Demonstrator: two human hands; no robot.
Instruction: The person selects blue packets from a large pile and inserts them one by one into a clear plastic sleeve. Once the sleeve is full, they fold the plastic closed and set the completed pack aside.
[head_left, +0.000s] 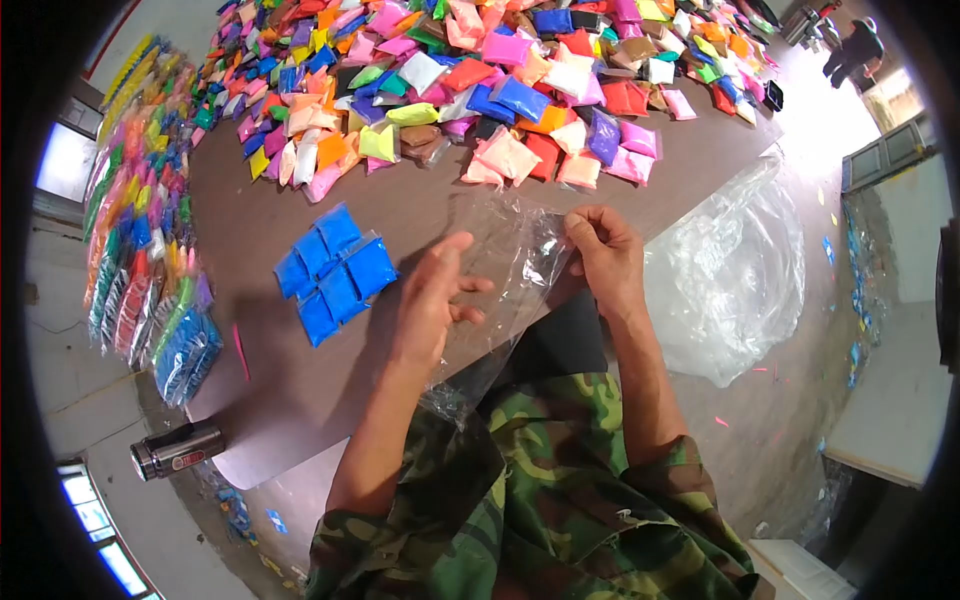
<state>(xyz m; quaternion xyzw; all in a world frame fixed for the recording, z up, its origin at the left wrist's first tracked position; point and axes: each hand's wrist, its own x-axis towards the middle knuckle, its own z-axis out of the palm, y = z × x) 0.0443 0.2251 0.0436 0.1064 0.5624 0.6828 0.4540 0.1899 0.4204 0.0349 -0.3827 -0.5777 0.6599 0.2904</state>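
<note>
Clear plastic bag [535,255]: the thumb and fingers of the right hand [607,255] pinch its upper corner, while those of the left hand [432,305] are spread at its other side; I cannot tell whether they touch it. The bag hangs across the surface's [235,235] near edge. Such thin plastic probably handles best with a light pinch and flat fingers. Blue packets [340,290] lie nearer the left edge; mixed-colour packets [520,98] heap toward the far edge.
</note>
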